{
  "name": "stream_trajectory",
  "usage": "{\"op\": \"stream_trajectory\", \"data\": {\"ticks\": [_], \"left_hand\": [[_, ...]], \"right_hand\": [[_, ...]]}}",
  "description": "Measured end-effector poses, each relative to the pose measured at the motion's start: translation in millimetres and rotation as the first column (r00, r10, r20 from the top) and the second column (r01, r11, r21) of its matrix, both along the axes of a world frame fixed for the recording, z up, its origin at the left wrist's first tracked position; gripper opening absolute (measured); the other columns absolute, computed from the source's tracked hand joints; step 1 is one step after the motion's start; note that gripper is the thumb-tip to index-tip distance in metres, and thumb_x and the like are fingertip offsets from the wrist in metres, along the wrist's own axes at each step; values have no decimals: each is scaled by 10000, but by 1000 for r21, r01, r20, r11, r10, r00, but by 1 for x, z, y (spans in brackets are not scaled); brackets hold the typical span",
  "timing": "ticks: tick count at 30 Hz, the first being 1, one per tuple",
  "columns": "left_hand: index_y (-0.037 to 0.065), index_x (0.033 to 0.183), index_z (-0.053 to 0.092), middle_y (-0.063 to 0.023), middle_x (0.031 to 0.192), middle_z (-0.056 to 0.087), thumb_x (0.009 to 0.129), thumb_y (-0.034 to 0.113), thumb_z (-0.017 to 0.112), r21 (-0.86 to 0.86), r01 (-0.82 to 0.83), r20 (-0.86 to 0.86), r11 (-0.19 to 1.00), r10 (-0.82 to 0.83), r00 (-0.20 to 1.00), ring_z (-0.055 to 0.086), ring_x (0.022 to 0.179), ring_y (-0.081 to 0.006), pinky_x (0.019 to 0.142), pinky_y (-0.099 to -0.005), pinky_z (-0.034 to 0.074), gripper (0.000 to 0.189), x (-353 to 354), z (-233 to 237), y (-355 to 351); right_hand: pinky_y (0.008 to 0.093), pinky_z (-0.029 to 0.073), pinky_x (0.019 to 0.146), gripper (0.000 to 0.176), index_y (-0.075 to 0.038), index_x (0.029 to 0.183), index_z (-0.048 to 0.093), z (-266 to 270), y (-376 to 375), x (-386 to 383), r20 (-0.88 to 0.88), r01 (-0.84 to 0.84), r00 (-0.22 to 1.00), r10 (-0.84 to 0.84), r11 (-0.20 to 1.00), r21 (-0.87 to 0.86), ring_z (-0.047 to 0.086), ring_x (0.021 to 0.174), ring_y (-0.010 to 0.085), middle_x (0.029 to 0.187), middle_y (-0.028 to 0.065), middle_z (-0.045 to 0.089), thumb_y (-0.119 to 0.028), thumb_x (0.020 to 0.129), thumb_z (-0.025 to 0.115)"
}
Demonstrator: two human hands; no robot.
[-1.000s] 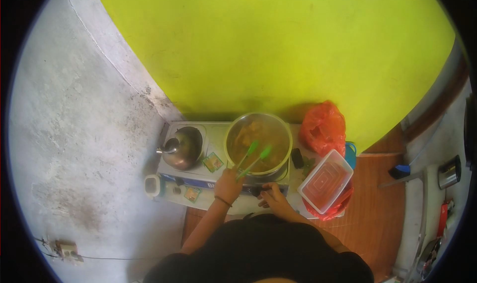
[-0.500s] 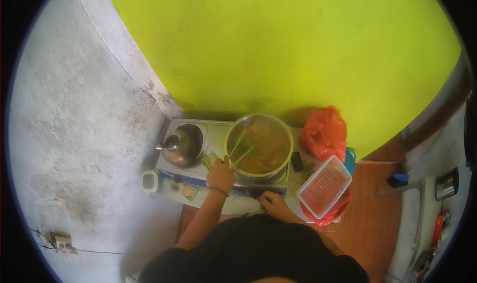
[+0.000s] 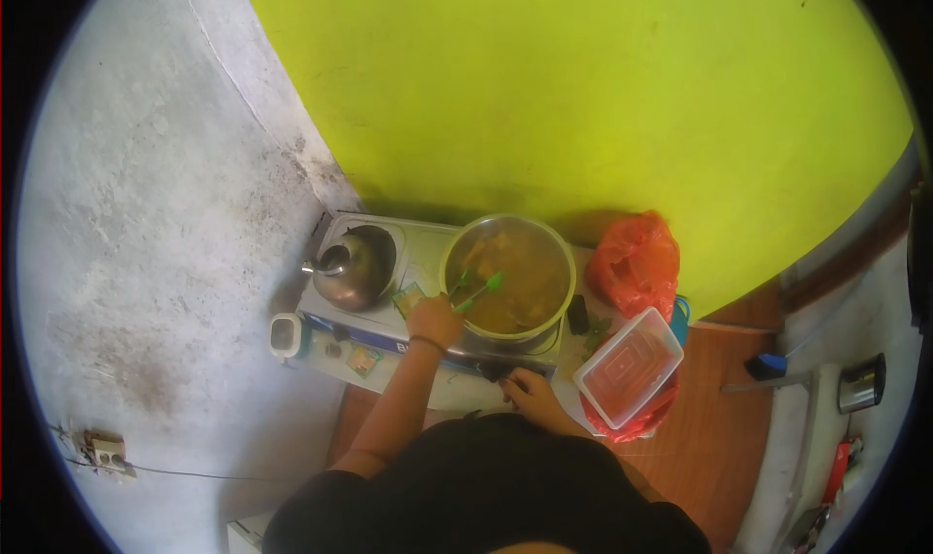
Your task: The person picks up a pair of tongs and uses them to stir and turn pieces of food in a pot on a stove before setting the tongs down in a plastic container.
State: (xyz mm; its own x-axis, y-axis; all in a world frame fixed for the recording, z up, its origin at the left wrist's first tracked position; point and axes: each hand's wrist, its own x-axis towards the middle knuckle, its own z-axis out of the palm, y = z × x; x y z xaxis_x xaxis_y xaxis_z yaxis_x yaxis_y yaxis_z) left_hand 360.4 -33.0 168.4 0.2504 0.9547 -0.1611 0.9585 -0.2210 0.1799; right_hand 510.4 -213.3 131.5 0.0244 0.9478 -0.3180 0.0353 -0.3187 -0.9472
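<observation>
My left hand [image 3: 434,321] is closed round a pair of green-tipped tongs [image 3: 476,294], reaching over the near left rim of a large metal pot [image 3: 571,306]. The tongs' two arms are spread, and their tips are over or in the brownish broth [image 3: 530,277], where pieces of food show. The pot stands on the right burner of a gas stove [image 3: 420,253]. Low at the stove's front, my right hand [image 3: 528,389] has its fingers closed on a dark stove knob [image 3: 494,369], which they partly cover.
A metal kettle [image 3: 355,280] sits on the left burner. Right of the pot are a black object [image 3: 578,315], green leaves [image 3: 597,334], a red plastic bag [image 3: 635,262] and a clear plastic container [image 3: 630,367]. A green-edged packet [image 3: 406,299] lies left of my left hand. Walls stand behind and left.
My left hand has moved forward, closer to the pot's rim, and the tongs' visible length is shorter. My right hand stays by the knob. The view has shifted slightly.
</observation>
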Motion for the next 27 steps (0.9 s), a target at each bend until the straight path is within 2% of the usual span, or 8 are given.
{"op": "stream_trajectory", "data": {"ticks": [3, 6, 9, 15, 18, 21, 27], "left_hand": [[48, 916, 677, -170, 918, 685, 812, 365, 679, -28, -37, 50, 999, 38, 998, 664, 894, -340, 758, -423, 534, 334, 8, -4, -4], [62, 943, 676, -149, 913, 684, 808, 347, 673, 0, -8, 51, 1000, 8, 999, 661, 887, -343, 743, -430, 532, 315, 8, -7, -10], [84, 976, 668, -155, 913, 673, 811, 317, 659, 33, -31, 132, 999, 27, 991, 657, 870, -346, 729, -439, 525, 286, 4, -2, -21], [120, 1140, 645, -134, 982, 660, 827, 255, 627, 113, -34, 259, 993, 3, 966, 649, 892, -331, 750, -432, 513, 342, -6, 1, -38], [136, 1158, 667, -148, 1025, 675, 761, 271, 731, 151, -48, 317, 987, -2, 948, 647, 949, -307, 778, -408, 521, 425, -12, -2, -41], [142, 1175, 647, -119, 1014, 655, 804, 256, 652, 205, -15, 360, 979, -61, 931, 644, 901, -322, 772, -415, 514, 389, -19, -7, -43], [147, 1179, 646, -127, 1028, 651, 786, 265, 669, 200, -29, 304, 979, -34, 952, 646, 911, -316, 775, -409, 518, 412, -20, -3, -42]], "right_hand": [[257, 442, 563, 278, -32, 805, 568, 2, 1, 0, 3, -21, 1000, 21, 1000, -6, 526, 605, 88, 683, 28, 589, -279, 924, 612], [255, 445, 564, 278, -31, 804, 568, -1, 1, 1, -14, -15, 1000, 15, 1000, 3, 529, 604, 87, 681, 27, 587, -278, 922, 615], [253, 445, 559, 280, -29, 805, 568, 1, 0, 3, -17, -6, 1000, 7, 1000, 3, 533, 598, 87, 681, 28, 588, -279, 920, 619], [254, 445, 551, 282, -29, 807, 571, -3, 2, 1, -21, -6, 1000, 6, 1000, 17, 536, 585, 88, 676, 28, 586, -284, 916, 626], [256, 446, 553, 284, -29, 804, 570, -3, 2, 0, -27, -4, 1000, 3, 1000, -5, 535, 586, 88, 673, 26, 583, -284, 916, 626], [256, 445, 554, 285, -29, 805, 569, -7, 3, 1, -15, -11, 1000, 11, 1000, -2, 534, 586, 88, 674, 24, 582, -285, 915, 626], [255, 441, 552, 285, -30, 804, 571, -8, 3, 1, -22, -17, 1000, 17, 1000, 12, 533, 587, 85, 673, 19, 577, -286, 914, 629]]}}
